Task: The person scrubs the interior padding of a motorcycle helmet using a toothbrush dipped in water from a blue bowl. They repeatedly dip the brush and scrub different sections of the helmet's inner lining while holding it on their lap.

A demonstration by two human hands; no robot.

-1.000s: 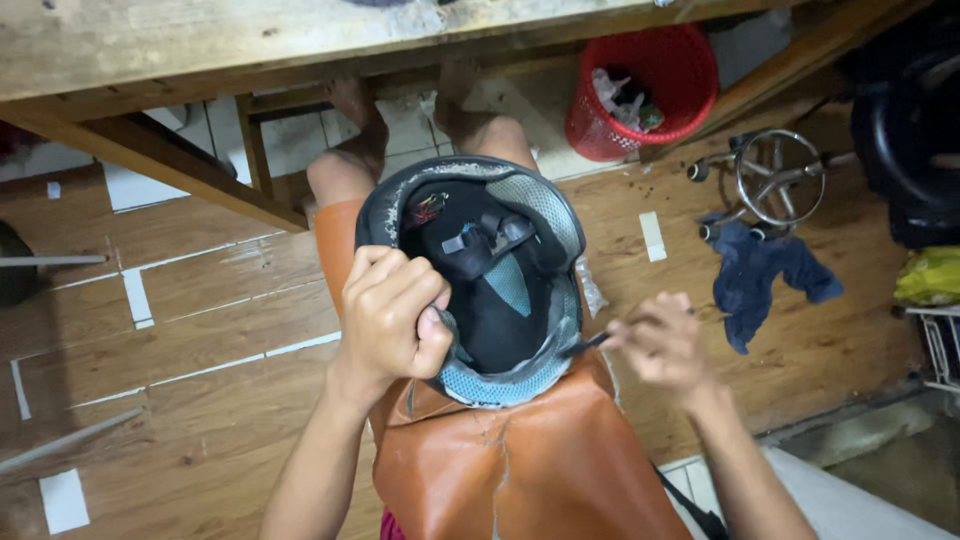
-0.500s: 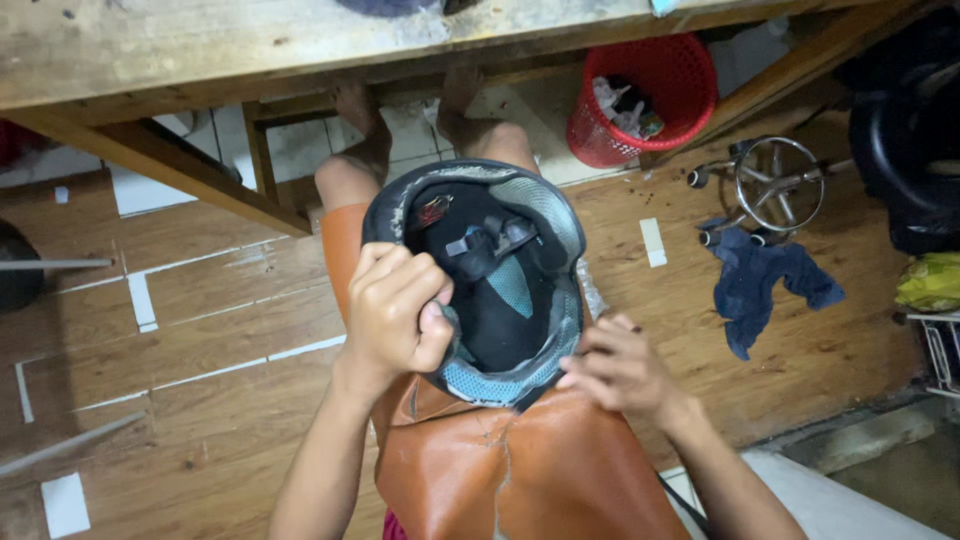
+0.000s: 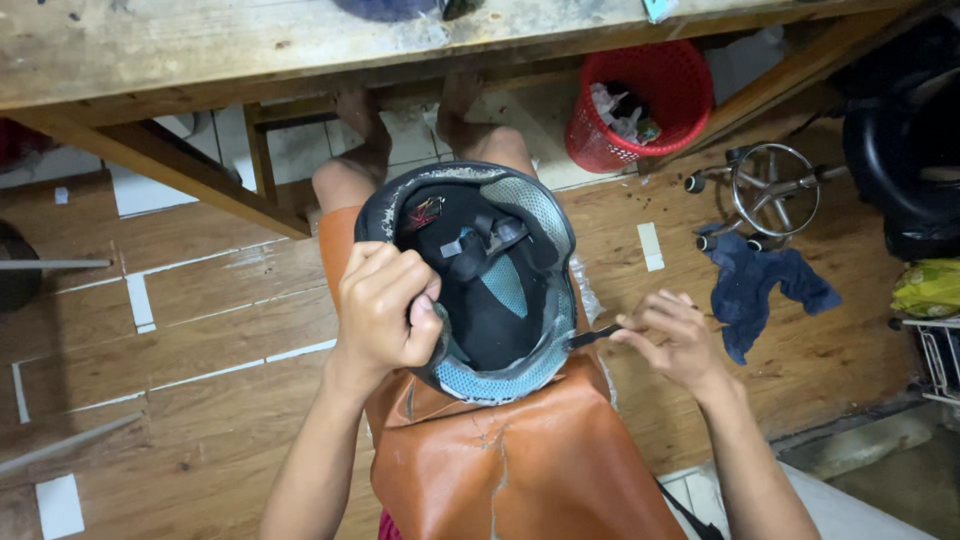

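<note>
An upturned black helmet (image 3: 500, 290) with grey mesh lining and inner straps rests on my lap, over an orange leather apron (image 3: 510, 460). My left hand (image 3: 385, 305) grips the helmet's left rim, fingers curled over the edge. My right hand (image 3: 675, 335) is just off the helmet's right side and pinches a thin dark tool (image 3: 595, 337), whose tip touches the rim.
A wooden workbench (image 3: 250, 45) spans the top, with its angled brace at the left. A red basket (image 3: 645, 100) of scraps stands on the wooden floor, near a metal stool base (image 3: 770, 190), a blue rag (image 3: 765, 285) and a black chair (image 3: 905, 150).
My right hand went in against the helmet's lower right rim, then drew back out to the right with the thin tool. The left hand kept its grip on the rim.
</note>
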